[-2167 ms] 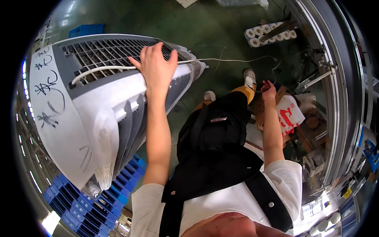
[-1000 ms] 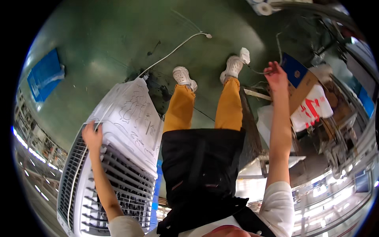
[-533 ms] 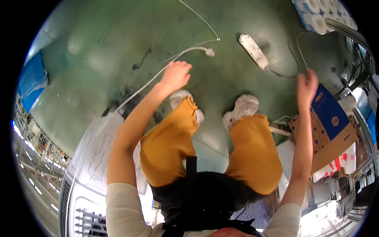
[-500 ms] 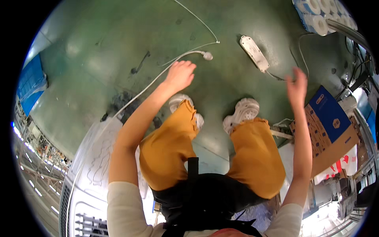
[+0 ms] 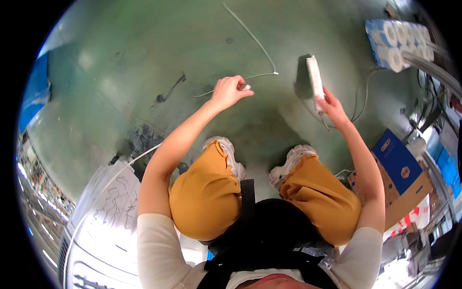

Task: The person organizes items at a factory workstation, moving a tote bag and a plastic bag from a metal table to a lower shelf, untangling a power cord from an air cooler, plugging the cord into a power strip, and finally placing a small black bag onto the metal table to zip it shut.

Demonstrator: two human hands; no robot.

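My left hand is closed around a white plug above the green floor; the thumb and fingers hide most of it. From that side a white cable trails back toward the lower left, passing under my forearm. On the right, my right hand grips the near end of a white power strip. The strip is tipped on its side and lifted, with its shadow on the floor to its left. A cord leaves its near end and loops rightward.
A thin pale cord lies bent on the floor ahead. Packed toilet rolls stand at the far right. Nearer on that side is a blue and brown cardboard box. A white plastic-wrapped appliance stands at the lower left, near my shoes.
My left hand has taken hold of the plug that lay on the floor. My right hand has reached left, gripped the power strip and raised it, turning it on its side.
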